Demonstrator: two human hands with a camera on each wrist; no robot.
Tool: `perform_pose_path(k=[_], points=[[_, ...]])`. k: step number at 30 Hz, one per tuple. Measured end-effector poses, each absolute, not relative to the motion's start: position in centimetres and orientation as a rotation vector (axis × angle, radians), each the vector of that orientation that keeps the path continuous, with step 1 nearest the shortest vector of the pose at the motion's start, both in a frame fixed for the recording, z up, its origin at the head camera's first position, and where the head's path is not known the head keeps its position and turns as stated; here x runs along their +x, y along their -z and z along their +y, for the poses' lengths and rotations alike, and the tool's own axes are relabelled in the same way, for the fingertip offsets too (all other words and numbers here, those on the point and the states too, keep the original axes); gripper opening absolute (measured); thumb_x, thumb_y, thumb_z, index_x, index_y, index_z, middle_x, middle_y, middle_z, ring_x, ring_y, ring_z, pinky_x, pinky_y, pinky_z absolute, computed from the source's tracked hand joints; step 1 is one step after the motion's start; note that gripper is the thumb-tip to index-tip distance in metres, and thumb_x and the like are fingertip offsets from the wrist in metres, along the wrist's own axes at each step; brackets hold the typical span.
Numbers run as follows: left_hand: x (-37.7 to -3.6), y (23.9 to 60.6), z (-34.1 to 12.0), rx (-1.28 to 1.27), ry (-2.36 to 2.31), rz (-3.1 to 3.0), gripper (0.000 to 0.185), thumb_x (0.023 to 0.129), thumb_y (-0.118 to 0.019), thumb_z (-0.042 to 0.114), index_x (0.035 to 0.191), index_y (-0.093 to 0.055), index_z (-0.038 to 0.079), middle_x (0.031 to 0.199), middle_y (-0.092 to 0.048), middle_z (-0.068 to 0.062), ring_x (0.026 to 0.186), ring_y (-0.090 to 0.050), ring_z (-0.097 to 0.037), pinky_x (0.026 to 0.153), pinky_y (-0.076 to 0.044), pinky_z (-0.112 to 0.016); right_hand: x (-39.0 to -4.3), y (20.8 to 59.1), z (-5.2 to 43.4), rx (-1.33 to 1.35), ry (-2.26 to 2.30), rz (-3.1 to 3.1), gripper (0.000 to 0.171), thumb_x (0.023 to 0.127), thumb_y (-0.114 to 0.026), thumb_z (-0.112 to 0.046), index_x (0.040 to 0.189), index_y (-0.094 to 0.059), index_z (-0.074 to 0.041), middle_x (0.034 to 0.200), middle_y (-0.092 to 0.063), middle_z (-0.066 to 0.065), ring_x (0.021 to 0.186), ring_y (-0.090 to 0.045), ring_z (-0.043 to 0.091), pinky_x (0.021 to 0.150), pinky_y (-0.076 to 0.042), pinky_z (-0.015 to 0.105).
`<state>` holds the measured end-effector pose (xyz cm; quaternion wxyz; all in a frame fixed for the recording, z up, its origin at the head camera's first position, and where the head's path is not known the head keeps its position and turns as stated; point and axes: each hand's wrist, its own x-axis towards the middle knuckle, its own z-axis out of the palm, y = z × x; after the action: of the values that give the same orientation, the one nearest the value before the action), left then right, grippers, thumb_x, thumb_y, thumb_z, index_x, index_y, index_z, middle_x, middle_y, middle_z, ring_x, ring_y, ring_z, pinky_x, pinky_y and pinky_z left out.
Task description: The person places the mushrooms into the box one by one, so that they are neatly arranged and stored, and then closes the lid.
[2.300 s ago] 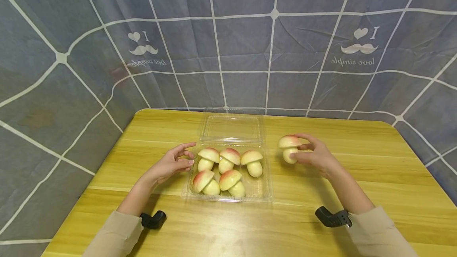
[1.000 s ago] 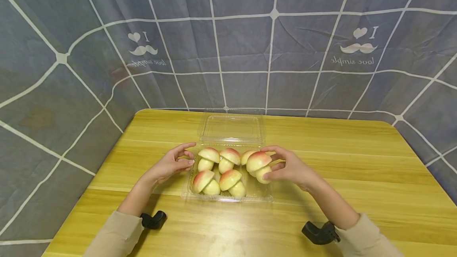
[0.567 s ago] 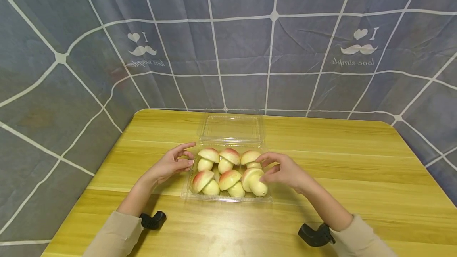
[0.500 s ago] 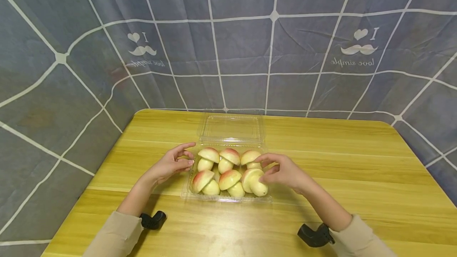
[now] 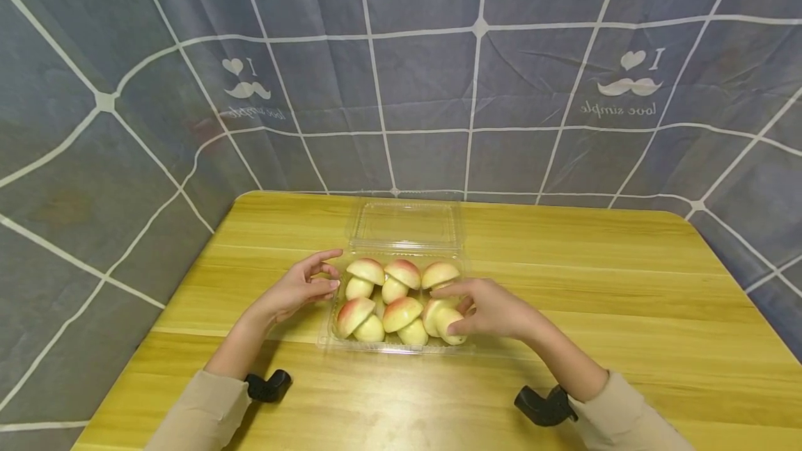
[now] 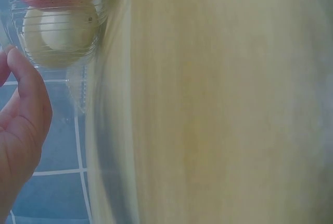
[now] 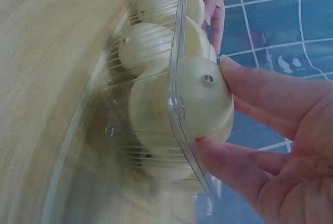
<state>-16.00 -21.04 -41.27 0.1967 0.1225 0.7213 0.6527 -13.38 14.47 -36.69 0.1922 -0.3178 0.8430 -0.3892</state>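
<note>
I'm watching the left hand (image 5: 299, 289) staying put just left of the clear tray (image 5: 338, 348), fingers loosely curled with nothing in them, forefinger and thumb resting near the tray's left wall, same as a couple of seconds back. Inside the tray five mushroom-shaped buns (image 5: 376, 294) are sitting as before, and now the sixth bun (image 5: 446, 322) is going into the tray's near right corner; seconds ago it was out on the wooden table (image 5: 626, 298), right of the tray. That's filling the last gap, I'd say. The right hand (image 5: 495, 310) is reaching in over the tray's right wall, wrist low, fingers and thumb pinching the bun's pale stem.
</note>
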Motion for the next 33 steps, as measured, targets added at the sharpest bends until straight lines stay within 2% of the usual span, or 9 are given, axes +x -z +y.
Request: perform_pose_path(k=[4,7,8,11,14,16,20,25,33], points=[[-16.0,41.2,-21.1,0.333,-1.831,2.019,0.065,0.09,-0.057,0.0,0.146,-0.023,0.001,0.108,-0.044,-0.013,0.078,-0.056,-0.012,0.071,-0.051,-0.023,-13.4,36.4,14.3,-0.91,1.024,2.393,0.051,0.077,-0.075,-0.01,0.124,-0.059,-0.001,0.122,-0.057,0.014,0.086,-0.06,0.019,0.073,-0.05,0.029],[-16.0,41.3,-21.1,0.329,-1.832,2.025,0.064,0.09,-0.056,0.001,0.146,-0.024,0.002,0.109,-0.044,-0.013,0.078,-0.056,-0.011,0.071,-0.051,-0.023,-13.5,36.2,14.1,-0.923,0.963,2.398,0.056,0.074,-0.077,-0.011,0.126,-0.057,-0.001,0.112,-0.062,0.011,0.076,-0.057,0.014,0.065,-0.049,0.026],[-16.0,41.3,-21.1,0.329,-1.832,2.026,0.064,0.09,-0.056,0.001,0.146,-0.024,0.002,0.109,-0.044,-0.014,0.078,-0.056,-0.011,0.071,-0.051,-0.023,-13.6,36.2,14.0,-0.922,0.95,2.397,0.057,0.073,-0.077,-0.011,0.126,-0.057,-0.001,0.101,-0.064,0.009,0.069,-0.054,0.011,0.059,-0.046,0.023],[-16.0,41.3,-21.1,0.329,-1.831,2.025,0.064,0.09,-0.057,0.001,0.146,-0.024,0.002,0.11,-0.043,-0.015,0.078,-0.055,-0.011,0.071,-0.051,-0.023,-13.7,36.1,13.7,-0.919,0.948,2.391,0.058,0.07,-0.077,-0.009,0.124,-0.059,-0.001,0.085,-0.063,0.003,0.056,-0.046,0.006,0.05,-0.041,0.021],[-15.9,41.3,-21.1,0.328,-1.826,2.025,0.064,0.09,-0.057,0.001,0.146,-0.024,0.002,0.109,-0.043,-0.014,0.078,-0.055,-0.012,0.07,-0.05,-0.022,-13.7,36.3,13.8,-0.919,1.005,2.394,0.056,0.067,-0.076,-0.006,0.12,-0.062,-0.002,0.088,-0.066,0.003,0.055,-0.047,0.006,0.052,-0.044,0.021],[-15.9,41.3,-21.1,0.326,-1.824,2.026,0.064,0.09,-0.057,0.001,0.146,-0.024,0.002,0.109,-0.044,-0.014,0.078,-0.055,-0.012,0.069,-0.05,-0.022,-13.6,36.5,13.9,-0.924,1.05,2.407,0.055,0.066,-0.076,-0.006,0.119,-0.063,-0.003,0.105,-0.066,0.006,0.063,-0.055,0.008,0.058,-0.049,0.023],[-16.0,41.2,-21.1,0.324,-1.827,2.027,0.064,0.09,-0.057,0.001,0.146,-0.024,0.002,0.108,-0.044,-0.012,0.077,-0.055,-0.01,0.069,-0.05,-0.022,-13.1,37.1,14.2,-0.923,1.136,2.445,0.054,0.068,-0.078,-0.006,0.12,-0.062,-0.005,0.119,-0.061,0.011,0.08,-0.061,0.016,0.069,-0.052,0.025],[-15.9,41.1,-21.1,0.321,-1.83,2.027,0.064,0.091,-0.057,0.002,0.146,-0.024,0.002,0.107,-0.044,-0.01,0.077,-0.055,-0.01,0.069,-0.05,-0.022,-12.6,38.0,14.2,-0.924,1.238,2.488,0.056,0.067,-0.079,-0.003,0.12,-0.062,-0.005,0.121,-0.058,0.011,0.086,-0.061,0.021,0.072,-0.052,0.022],[-15.8,41.2,-21.0,0.306,-1.835,2.035,0.064,0.091,-0.057,0.002,0.146,-0.024,0.002,0.106,-0.045,-0.009,0.077,-0.055,-0.012,0.069,-0.05,-0.022,-12.3,38.9,14.2,-0.952,1.259,2.554,0.061,0.062,-0.084,-0.003,0.119,-0.062,-0.008,0.12,-0.056,0.009,0.086,-0.06,0.021,0.073,-0.052,0.021]])
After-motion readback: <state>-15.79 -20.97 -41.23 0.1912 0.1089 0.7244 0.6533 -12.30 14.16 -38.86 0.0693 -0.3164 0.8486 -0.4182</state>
